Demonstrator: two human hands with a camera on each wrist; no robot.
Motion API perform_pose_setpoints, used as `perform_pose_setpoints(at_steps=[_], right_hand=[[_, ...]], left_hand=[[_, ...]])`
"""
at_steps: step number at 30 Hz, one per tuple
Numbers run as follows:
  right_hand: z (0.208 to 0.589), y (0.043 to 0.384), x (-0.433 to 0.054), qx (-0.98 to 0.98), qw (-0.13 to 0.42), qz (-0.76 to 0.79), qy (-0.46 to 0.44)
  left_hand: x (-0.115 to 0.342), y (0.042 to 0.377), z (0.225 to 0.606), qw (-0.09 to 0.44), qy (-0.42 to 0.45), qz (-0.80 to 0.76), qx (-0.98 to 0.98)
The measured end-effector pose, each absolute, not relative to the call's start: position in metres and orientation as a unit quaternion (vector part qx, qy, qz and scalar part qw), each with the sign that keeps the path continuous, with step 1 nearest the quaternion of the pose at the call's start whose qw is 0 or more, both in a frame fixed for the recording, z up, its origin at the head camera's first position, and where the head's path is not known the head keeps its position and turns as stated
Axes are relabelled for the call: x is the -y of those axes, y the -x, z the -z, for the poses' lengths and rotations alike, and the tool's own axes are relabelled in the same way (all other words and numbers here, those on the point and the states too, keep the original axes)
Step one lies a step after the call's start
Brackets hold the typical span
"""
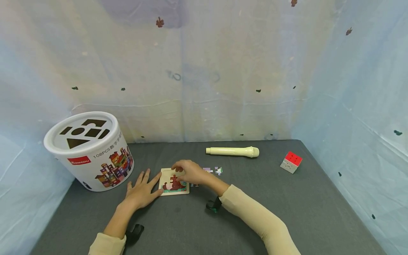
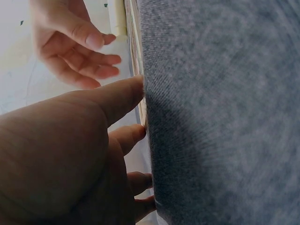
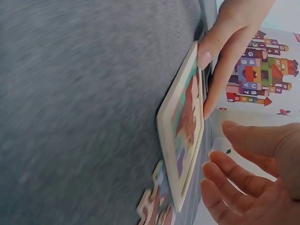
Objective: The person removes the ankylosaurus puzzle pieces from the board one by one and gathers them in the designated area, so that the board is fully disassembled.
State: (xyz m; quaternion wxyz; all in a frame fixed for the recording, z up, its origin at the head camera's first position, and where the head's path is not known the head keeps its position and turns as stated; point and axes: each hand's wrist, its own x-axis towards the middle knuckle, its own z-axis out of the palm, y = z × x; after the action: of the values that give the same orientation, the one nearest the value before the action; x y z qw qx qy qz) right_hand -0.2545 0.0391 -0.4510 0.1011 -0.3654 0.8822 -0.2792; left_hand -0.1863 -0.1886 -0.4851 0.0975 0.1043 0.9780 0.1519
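Note:
A small square jigsaw board [image 1: 174, 192] with a pale wooden rim and a partly filled brown-and-green picture lies flat on the dark table. My left hand [image 1: 140, 194] is spread at its left side, thumb and forefinger touching the rim. Over the board's upper right is my right hand [image 1: 190, 173], its fingers loosely bent. In the right wrist view nothing shows between the fingers of this right hand [image 3: 248, 173], which are apart from the board [image 3: 169, 136]. Loose jigsaw pieces [image 3: 150, 204] lie beside the board, partly hidden by the right hand in the head view.
A large white tub [image 1: 92, 156] with shaped holes in its lid stands at the left. Behind the board lies a cream toy microphone [image 1: 232, 152]. A red-and-white cube [image 1: 291, 162] sits at the right. Pale sheeting [image 1: 204, 71] surrounds the table's back and sides.

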Motion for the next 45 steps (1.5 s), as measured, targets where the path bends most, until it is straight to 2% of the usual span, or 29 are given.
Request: perform_pose_setpoints(at_steps=[7,20,45], right_hand=[[0.453,0.255,-0.025,-0.877,0.137,0.294,0.356],[0.464,0.252,-0.014,-0.903,0.119,0.216,0.352],[0.463,0.249,-0.014,-0.908,0.122,0.206,0.343]], left_hand=[[0.189,0.187,0.486,0.099,-0.105,-0.151,-0.978],[0.189,0.186,0.485,0.097,-0.106,-0.154,-0.978],[0.189,0.186,0.486,0.092,-0.106,-0.153,-0.978]])
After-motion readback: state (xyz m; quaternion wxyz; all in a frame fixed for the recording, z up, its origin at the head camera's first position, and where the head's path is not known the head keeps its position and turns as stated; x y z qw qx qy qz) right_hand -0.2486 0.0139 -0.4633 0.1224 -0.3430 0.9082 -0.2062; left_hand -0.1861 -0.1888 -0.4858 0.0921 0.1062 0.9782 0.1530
